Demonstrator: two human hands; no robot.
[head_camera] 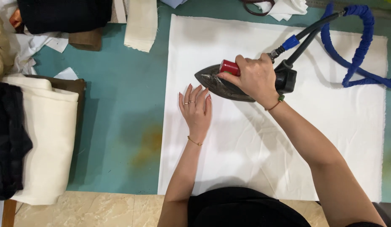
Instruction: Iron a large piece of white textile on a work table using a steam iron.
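A large white cloth (330, 126) lies flat on a teal padded table (119, 105). My right hand (254, 77) grips the handle of a dark steam iron (216, 82) with a red knob, its point toward the left, resting on the cloth's upper middle. A black hose and a blue wrapped cord (359, 46) run from the iron's back to the upper right. My left hand (196, 110) lies flat on the cloth with fingers together, just below and left of the iron's tip.
Folded cream fabric (48, 138) and black fabric (8, 138) are stacked at the left. More dark and cream cloth pieces (140, 23) lie along the far edge. A yellowish stain (151, 143) marks the teal cover. Tiled floor (90, 210) shows below.
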